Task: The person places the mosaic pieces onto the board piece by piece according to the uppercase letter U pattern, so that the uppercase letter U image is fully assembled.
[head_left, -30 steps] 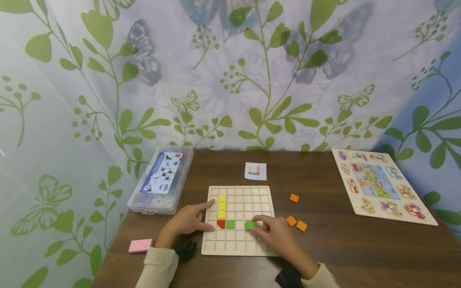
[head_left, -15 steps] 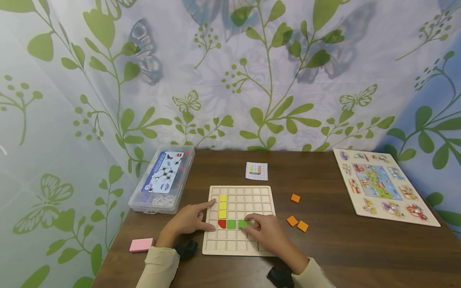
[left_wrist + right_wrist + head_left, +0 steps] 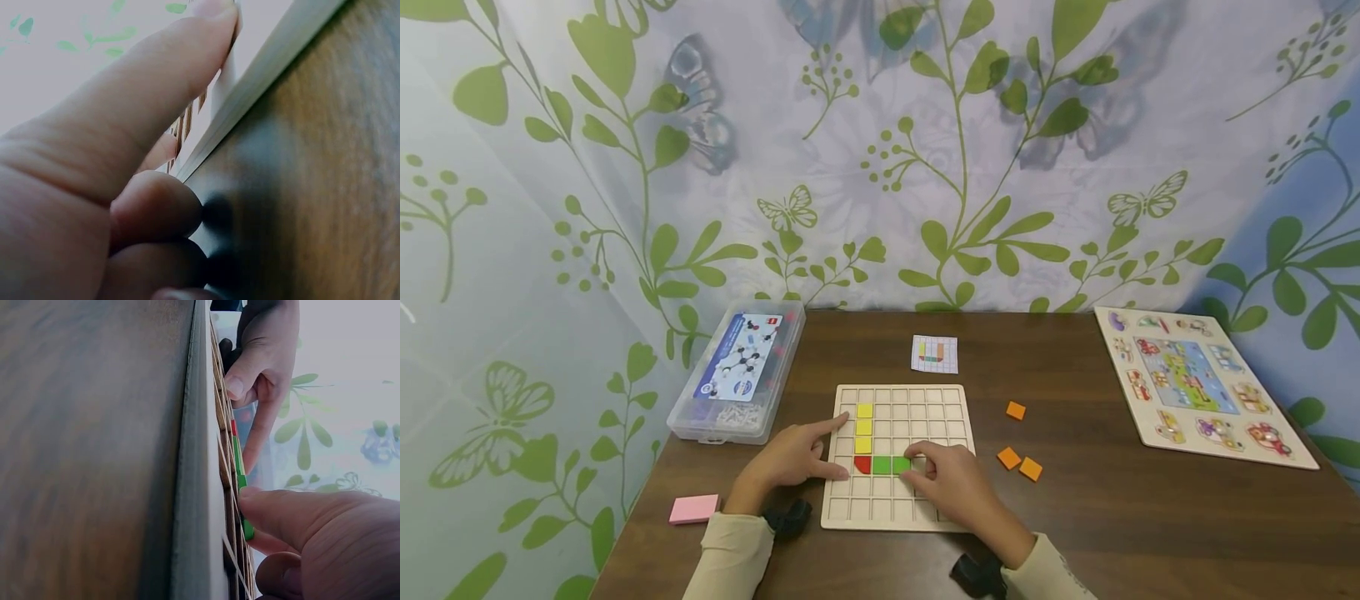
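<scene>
A pale wooden grid board (image 3: 850, 510) lies flat on the table. Three yellow square tiles (image 3: 865, 427) form a column on it, with a red rounded-corner tile (image 3: 862, 465) below them. To the red tile's right sits one green square tile (image 3: 882, 466). My right hand (image 3: 958, 487) pinches a second green square tile (image 3: 900, 466) between thumb and index finger, right beside the first; in the right wrist view this green tile (image 3: 249, 530) stands slightly proud of the grid. My left hand (image 3: 790, 458) rests its extended index finger and thumb on the board's left edge.
Three orange square tiles (image 3: 1009, 457) lie right of the board. Behind it is a small pattern card (image 3: 934, 355). A clear plastic case (image 3: 737, 375) and a pink block (image 3: 694, 509) are at left; a picture puzzle board (image 3: 1198, 383) lies at right.
My right hand has moved left across the board with the green tile, from a gap away to right beside the other green tile. The left hand has stayed in place.
</scene>
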{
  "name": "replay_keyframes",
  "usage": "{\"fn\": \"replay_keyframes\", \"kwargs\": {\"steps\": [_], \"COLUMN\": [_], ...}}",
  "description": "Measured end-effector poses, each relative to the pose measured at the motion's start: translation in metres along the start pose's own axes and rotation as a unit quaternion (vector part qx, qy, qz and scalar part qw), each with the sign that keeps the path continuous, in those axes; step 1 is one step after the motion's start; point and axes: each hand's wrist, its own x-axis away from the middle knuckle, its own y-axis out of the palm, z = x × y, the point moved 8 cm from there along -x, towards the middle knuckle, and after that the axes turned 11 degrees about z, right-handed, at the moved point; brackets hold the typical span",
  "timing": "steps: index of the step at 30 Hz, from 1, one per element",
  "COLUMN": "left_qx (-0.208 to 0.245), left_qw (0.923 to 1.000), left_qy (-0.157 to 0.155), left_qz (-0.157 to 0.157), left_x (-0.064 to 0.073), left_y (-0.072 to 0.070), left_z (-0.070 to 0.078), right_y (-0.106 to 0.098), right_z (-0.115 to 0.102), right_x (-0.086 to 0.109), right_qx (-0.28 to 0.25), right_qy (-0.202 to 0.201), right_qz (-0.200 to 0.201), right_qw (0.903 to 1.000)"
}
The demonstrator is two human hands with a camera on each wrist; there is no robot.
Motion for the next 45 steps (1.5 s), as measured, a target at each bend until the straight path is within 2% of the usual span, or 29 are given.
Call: {"fn": "replay_keyframes", "kwargs": {"steps": [9, 19, 28, 32, 38, 45], "left_qx": [0.005, 0.011, 0.011, 0.014, 0.014, 0.011], "left_qw": [0.9998, 0.9995, 0.9996, 0.9997, 0.9998, 0.9997], "left_qy": [0.020, 0.030, 0.026, 0.021, 0.017, 0.021], "left_qz": [0.005, -0.001, 0.002, -0.001, 0.000, -0.002], "left_x": [0.001, -0.001, -0.001, -0.002, -0.002, -0.002], "left_y": [-0.004, 0.002, -0.001, 0.000, 0.000, 0.001], "left_z": [0.002, 0.002, 0.001, 0.002, 0.001, -0.001], "right_y": [0.000, -0.013, -0.026, -0.041, -0.071, -0.097], "right_z": [-0.002, 0.004, 0.009, 0.016, 0.021, 0.042], "right_x": [-0.001, 0.010, 0.014, 0.024, 0.045, 0.065], "right_qx": [0.002, 0.001, -0.045, -0.064, -0.116, -0.098], "right_qy": [-0.003, -0.019, -0.005, -0.001, -0.020, 0.015], "right_qz": [0.009, 0.059, 0.082, 0.119, 0.190, 0.225], "right_qw": [1.0000, 0.9981, 0.9956, 0.9909, 0.9747, 0.9694]}}
